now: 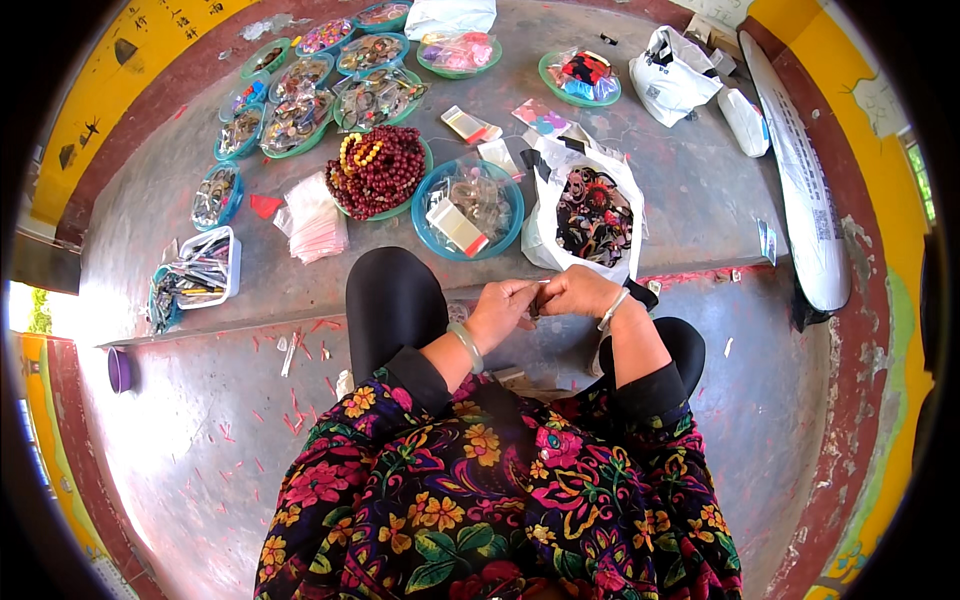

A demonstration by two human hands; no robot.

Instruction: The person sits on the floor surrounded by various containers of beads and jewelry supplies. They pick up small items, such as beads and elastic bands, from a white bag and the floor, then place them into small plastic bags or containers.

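My left hand (503,312) and my right hand (580,296) meet above my lap, fingers closed and pinched together. What they hold between them is too small and covered to make out. Just beyond the hands, a white bag (538,228) stands with its mouth wide, full of dark and red hair ties or similar bands (594,212). Left of it, a blue basin (420,225) holds clear packets (482,197) and a white-and-red card box (457,227). A heap of dark red bead strings (377,172), with some yellow beads, lies in a green basin.
A stack of thin clear bags (317,222) lies left of the beads. Farther left is a white tray (235,262) of pens or similar sticks. Several basins of packets fill the back left. White sacks (672,78) stand at the right. Red scraps litter the lower floor beside a step edge.
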